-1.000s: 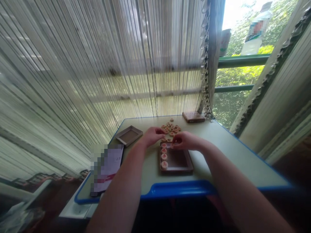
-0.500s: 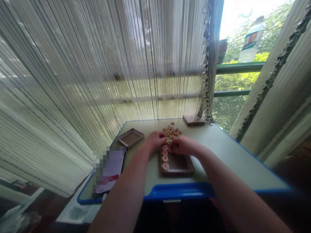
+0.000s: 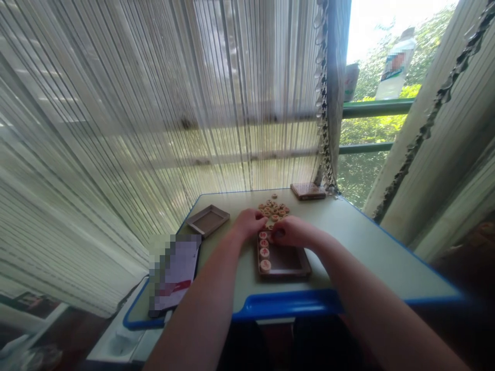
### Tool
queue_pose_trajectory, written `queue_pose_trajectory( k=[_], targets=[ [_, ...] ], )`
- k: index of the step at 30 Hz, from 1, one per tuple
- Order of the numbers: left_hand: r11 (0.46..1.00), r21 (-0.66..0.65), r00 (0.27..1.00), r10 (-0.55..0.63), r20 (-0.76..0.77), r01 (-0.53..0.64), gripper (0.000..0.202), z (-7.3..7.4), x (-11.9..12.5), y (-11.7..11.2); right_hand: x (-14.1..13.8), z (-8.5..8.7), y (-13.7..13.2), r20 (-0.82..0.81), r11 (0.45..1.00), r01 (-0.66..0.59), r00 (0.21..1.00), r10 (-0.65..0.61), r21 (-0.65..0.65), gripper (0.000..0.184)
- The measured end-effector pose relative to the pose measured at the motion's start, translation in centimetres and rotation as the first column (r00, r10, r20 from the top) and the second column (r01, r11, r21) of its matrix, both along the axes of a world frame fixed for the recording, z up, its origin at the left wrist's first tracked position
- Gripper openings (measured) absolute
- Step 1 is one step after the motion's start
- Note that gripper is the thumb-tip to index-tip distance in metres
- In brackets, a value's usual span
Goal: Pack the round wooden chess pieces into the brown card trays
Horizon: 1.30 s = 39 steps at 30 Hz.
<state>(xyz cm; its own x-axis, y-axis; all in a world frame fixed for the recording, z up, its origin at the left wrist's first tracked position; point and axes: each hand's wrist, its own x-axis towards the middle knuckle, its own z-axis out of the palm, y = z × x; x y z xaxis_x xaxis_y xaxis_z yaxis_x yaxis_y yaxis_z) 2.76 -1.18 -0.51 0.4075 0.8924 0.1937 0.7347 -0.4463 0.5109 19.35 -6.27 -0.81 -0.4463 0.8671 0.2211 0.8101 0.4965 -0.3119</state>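
Xiangqi pieces [image 3: 274, 208] lie heaped on a blue-rimmed table [image 3: 367, 242] beside a string curtain [image 3: 174, 113] and window rail [image 3: 377, 108]. At the heap's 6 o'clock a wooden tray [image 3: 288, 262] holds 4 discs [image 3: 264, 252] along its left wall. Left hand [image 3: 249, 222] curls at the heap, right hand [image 3: 292, 232] pinches over the tray's far wall; whether either grips a disc I cannot tell. A second tray [image 3: 208, 220] sits at 10 o'clock, a wooden box [image 3: 308, 190] at 1

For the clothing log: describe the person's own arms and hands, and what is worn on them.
The left hand and right hand are gloveless, and no sleeves show above the wrists. No watch, bracelet, ring or marking is visible, though the view is small and blurred.
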Motion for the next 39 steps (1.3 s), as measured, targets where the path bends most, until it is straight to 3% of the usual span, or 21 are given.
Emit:
queue_pose_trajectory(
  k=[16, 23, 27, 39],
  targets=[
    [0.998, 0.059, 0.998, -0.010, -0.054, 0.013, 0.029, -0.39, -0.09, 0.38, 0.37, 0.12, 0.16, 0.006, 0.999, 0.036, 0.999, -0.036, -0.028, 0.022],
    [0.972, 0.218, 0.973, 0.134, -0.186, -0.092, 0.030, -0.30, -0.28, 0.16, 0.76, 0.46, 0.23, 0.011, 0.995, 0.088, 0.996, -0.088, -0.043, 0.023],
    [0.958, 0.241, 0.959, 0.207, -0.193, -0.158, 0.032, -0.54, -0.44, 0.38, 0.76, 0.50, 0.11, 0.015, 0.993, 0.108, 0.994, -0.107, -0.045, 0.024],
    [0.956, 0.248, 0.956, 0.212, -0.202, -0.159, 0.033, -0.93, -0.49, 0.57, 0.47, 0.29, 0.12, 0.006, 0.996, 0.078, 0.997, -0.078, -0.049, 0.026]
  ],
)
